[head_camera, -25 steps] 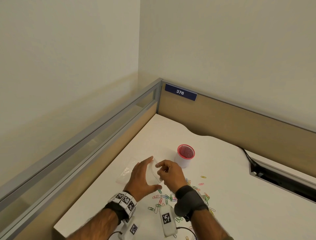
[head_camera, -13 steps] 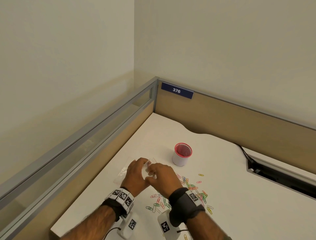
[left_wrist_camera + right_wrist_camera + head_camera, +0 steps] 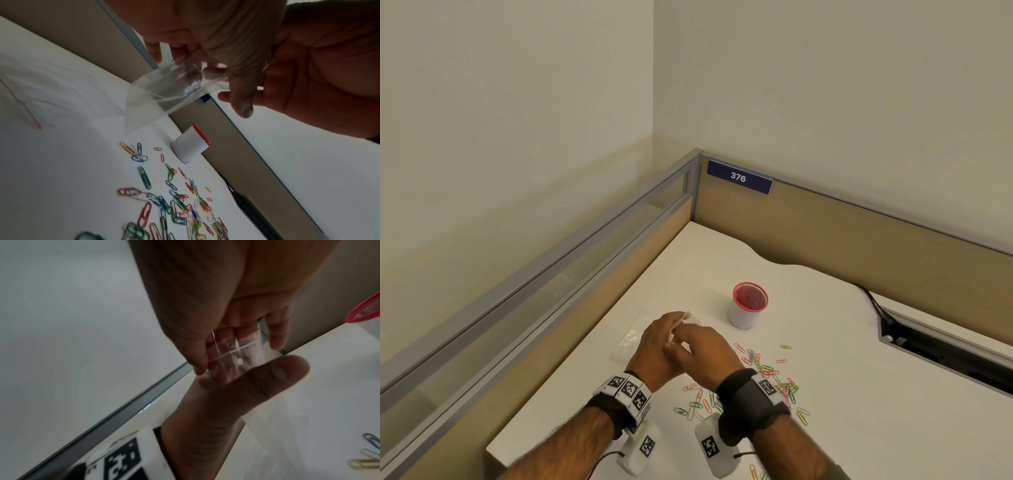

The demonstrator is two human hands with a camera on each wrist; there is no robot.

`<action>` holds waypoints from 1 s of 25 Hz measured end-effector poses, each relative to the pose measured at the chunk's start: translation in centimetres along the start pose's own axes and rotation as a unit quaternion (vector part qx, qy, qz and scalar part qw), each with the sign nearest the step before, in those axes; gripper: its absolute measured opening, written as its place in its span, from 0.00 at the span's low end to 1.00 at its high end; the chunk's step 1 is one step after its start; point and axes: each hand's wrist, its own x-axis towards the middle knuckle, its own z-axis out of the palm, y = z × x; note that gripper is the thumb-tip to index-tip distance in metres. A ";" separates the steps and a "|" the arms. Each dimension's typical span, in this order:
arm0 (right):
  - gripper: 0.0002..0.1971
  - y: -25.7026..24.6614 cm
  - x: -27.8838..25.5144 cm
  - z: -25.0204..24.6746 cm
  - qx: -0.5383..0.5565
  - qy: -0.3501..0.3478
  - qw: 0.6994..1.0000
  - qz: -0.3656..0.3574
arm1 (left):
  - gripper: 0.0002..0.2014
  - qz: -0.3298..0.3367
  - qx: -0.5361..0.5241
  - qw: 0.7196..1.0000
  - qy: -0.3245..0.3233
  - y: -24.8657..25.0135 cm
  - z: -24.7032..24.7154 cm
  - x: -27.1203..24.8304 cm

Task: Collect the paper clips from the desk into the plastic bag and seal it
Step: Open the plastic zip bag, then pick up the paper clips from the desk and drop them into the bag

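A small clear plastic bag [image 3: 686,320] hangs just above the white desk [image 3: 859,394], held between both hands. My left hand [image 3: 655,346] pinches its upper edge from the left. My right hand [image 3: 703,347] pinches the same edge from the right. In the left wrist view the bag [image 3: 164,94] hangs empty from the fingertips. The right wrist view shows its red-lined zip strip [image 3: 244,344] between the fingers. Several coloured paper clips [image 3: 767,373] lie scattered on the desk to the right of the hands and under my right wrist.
A second clear bag [image 3: 630,337] lies flat on the desk left of the hands. A red mesh cup [image 3: 748,305] with a white wrap stands behind the clips. Partition walls [image 3: 825,233] close the desk's back and left; a cable slot [image 3: 945,356] opens at right.
My left hand's spread fingers have closed onto the bag. The two hands have drawn together at its upper edge.
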 end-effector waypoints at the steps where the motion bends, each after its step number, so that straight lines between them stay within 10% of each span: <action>1: 0.15 0.0 0.0 0.1 -0.006 -0.005 1.000 0.003 | 0.35 0.005 -0.005 1.000 0.003 -0.1 -0.1 -0.2; 6: 0.13 -0.2 -0.2 0.0 0.011 0.011 1.000 -0.004 | 0.23 0.008 -0.045 0.999 0.010 0.6 -1.0 -0.4; 13: 0.06 7.1 -0.2 -1.8 0.128 0.260 0.954 0.077 | 0.23 -0.014 -0.141 0.988 0.055 0.4 -3.3 -0.6; 18: 0.23 20.6 -2.4 -1.3 -0.102 0.050 0.919 0.377 | 0.24 -0.007 -0.146 0.988 0.042 -0.4 -4.4 -1.1; 25: 0.29 22.1 -3.1 1.0 -0.164 -0.015 0.925 0.341 | 0.25 0.026 -0.155 0.987 0.015 -0.6 -4.1 -1.1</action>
